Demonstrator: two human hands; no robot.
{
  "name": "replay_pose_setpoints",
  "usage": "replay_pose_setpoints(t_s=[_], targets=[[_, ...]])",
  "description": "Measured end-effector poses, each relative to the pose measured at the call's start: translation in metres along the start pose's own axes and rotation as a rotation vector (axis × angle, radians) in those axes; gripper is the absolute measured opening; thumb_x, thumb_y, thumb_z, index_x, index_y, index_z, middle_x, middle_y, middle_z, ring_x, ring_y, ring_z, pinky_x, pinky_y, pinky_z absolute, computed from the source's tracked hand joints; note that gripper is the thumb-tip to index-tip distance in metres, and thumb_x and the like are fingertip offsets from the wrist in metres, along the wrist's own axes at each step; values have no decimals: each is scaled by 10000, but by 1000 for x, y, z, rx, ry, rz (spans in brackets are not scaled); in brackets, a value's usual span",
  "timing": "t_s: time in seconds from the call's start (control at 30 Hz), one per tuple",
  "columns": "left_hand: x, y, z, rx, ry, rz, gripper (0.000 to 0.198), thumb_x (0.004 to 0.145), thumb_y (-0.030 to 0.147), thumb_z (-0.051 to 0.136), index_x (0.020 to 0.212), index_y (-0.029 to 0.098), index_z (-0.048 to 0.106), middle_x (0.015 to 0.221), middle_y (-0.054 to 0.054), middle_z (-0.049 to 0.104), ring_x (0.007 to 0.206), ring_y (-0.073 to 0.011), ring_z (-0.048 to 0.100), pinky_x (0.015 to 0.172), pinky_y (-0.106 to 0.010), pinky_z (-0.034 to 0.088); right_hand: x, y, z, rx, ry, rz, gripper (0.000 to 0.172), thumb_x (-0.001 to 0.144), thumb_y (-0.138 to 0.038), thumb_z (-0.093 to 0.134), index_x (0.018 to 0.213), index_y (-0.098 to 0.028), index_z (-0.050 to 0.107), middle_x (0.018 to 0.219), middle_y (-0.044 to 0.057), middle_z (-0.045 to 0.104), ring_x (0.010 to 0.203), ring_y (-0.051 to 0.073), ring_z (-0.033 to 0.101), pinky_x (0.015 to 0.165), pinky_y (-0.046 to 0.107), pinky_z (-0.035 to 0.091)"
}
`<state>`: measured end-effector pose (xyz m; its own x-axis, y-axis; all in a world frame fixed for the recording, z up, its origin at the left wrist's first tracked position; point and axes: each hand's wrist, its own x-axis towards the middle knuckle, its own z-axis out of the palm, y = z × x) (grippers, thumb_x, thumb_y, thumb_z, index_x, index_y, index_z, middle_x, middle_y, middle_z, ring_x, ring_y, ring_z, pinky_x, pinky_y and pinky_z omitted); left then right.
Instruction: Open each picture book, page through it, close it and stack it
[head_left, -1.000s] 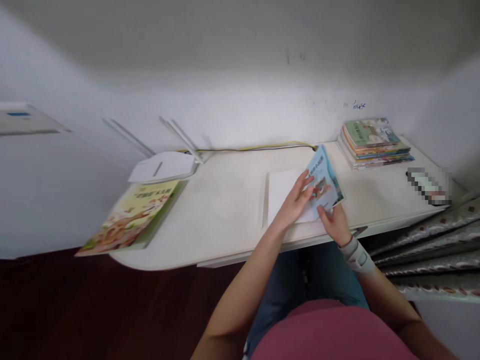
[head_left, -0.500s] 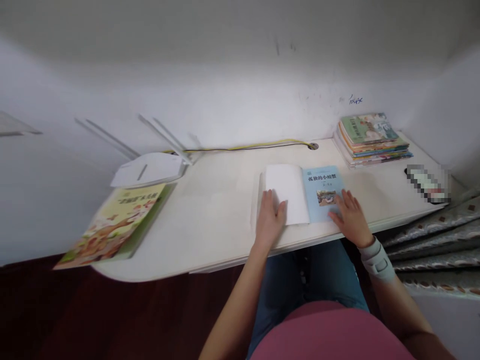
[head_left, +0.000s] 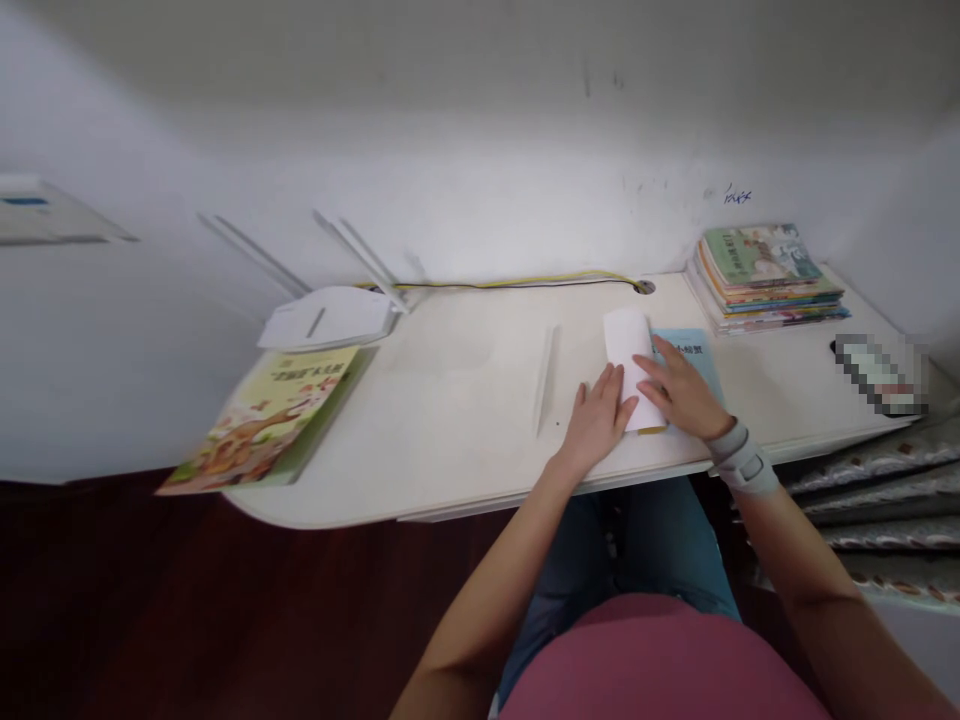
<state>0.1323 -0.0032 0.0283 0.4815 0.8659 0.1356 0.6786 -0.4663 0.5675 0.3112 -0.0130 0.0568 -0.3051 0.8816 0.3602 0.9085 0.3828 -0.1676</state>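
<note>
Pressing left hand [head_left: 596,422], right hand [head_left: 679,390] on white paper [head_left: 626,335].

Table [head_left: 465,420], back left: router [head_left: 326,320].
Left edge: picture book [head_left: 262,420], hanging over the edge.
Back right corner: stack of books [head_left: 765,280].
Front, right of middle: paper [head_left: 626,340] on booklet [head_left: 686,350].

Along the back of the white desk [head_left: 450,420], a yellow and black cable [head_left: 517,282] runs to a round grommet [head_left: 643,287]. At upper left of the desk sits a white router [head_left: 326,320] with antennas [head_left: 360,258] angled against the wall [head_left: 487,180]. Just below it, a picture book [head_left: 262,420] overhangs the desk's left edge. A stack of children's books [head_left: 765,280] fills the far right corner, near a pixelated object [head_left: 881,375]. A patterned curtain [head_left: 892,465] hangs at lower right, above dark wooden floor [head_left: 150,560] at lower left.
</note>
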Motion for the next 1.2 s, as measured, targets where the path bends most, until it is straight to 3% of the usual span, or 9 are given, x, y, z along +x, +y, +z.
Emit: replay_pose_setpoints(t_s=[0.1,0.23,0.4,0.7,0.83,0.97,1.1,1.2], targets=[[2,-13,-5,85,-75,-10,599,968,417,256,1481,112,214,1508,-186,334,1407,-265,290,1126,-537,206,20,-15,7,-60,-146,-88,405,960,-316,395,1310,-174,540,1500,132,365,1397,316,280,1068,546,322],[-3,-37,-15,323,-97,-75,648,942,501,312,1481,145,265,1533,-162,284,1432,-349,178,1108,-623,148,23,-17,8,-159,-282,-116,349,942,-354,452,1200,-187,617,1410,117,492,1362,341,331,1042,606,308],[-16,-49,-24,426,-113,-83,635,941,545,275,1467,193,321,1536,-132,289,1426,-346,208,1096,-641,163,15,-10,3,-242,-271,-62,361,915,-387,508,1145,-142,638,1402,158,488,1353,376,328,1026,602,317],[-31,-38,-17,460,-31,-155,667,946,544,248,1476,142,293,1512,-159,332,1405,-340,269,1097,-611,204,16,-30,20,-235,-231,-15,435,878,-367,570,1223,-101,581,1449,195,420,1375,382,288,1038,551,330],[-33,-33,-16,505,-34,-191,726,931,588,225,1494,129,231,1533,-177,273,1413,-331,253,1097,-602,214,16,-35,21,-193,-221,-23,448,873,-353,571,1231,-84,565,1444,204,421,1374,378,287,1048,524,325],[-31,-30,-15,553,-94,-203,742,918,616,210,1500,155,224,1557,-160,217,1415,-373,222,1070,-640,230,42,-26,15,-159,-215,-12,387,885,-356,540,1193,-126,588,1447,200,411,1336,336,359,1026,476,356],[-30,-30,-14,570,-106,-208,744,916,620,176,1497,158,238,1559,-152,219,1424,-370,198,1076,-634,224,85,-5,20,-126,-263,124,632,854,-389,579,1402,-138,389,1522,206,273,1395,360,241,1058,523,281],[-33,-31,-11,577,-105,-219,767,909,636,154,1502,153,214,1554,-181,215,1425,-360,202,1079,-619,225,101,12,28,-108,-314,159,706,824,-437,600,1421,-156,349,1448,193,388,1348,356,308,1038,522,284]])
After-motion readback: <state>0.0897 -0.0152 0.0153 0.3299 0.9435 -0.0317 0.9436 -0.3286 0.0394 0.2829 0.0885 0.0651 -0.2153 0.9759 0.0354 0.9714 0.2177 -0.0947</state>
